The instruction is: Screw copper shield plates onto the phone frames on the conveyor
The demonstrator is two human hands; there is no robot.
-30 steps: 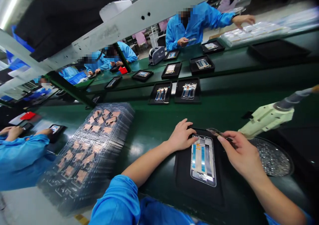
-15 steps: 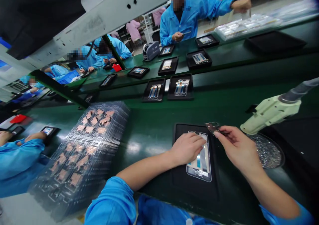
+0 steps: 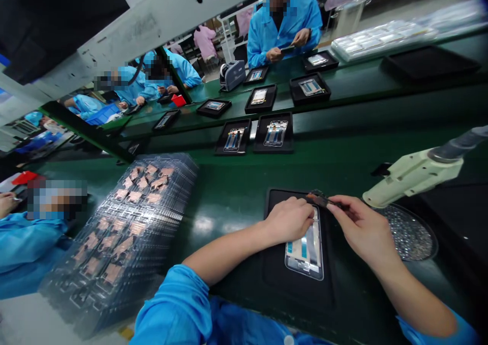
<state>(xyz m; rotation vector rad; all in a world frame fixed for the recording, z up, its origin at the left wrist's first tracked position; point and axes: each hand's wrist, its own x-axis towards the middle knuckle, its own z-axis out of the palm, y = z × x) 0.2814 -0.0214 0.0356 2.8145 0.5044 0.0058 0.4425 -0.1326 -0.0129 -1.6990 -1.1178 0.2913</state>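
Right hand pinching a small copper-coloured flex part above a silver-rimmed phone frame

Fingers and thumb are closing on the part, which is pointing left across the frame's far end, towards the left hand. That hand is pressing flat on the frame, whose long axis is running towards the person inside a black rectangular tray. Right of the tray, a pale green nozzle tool is hanging over a round glittering mesh dish.

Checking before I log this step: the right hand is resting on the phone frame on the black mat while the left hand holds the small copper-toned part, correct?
Not quite, the hands are swapped. The head view shows the left hand resting on the phone frame on the black mat, while the right hand holds the small copper-toned part.
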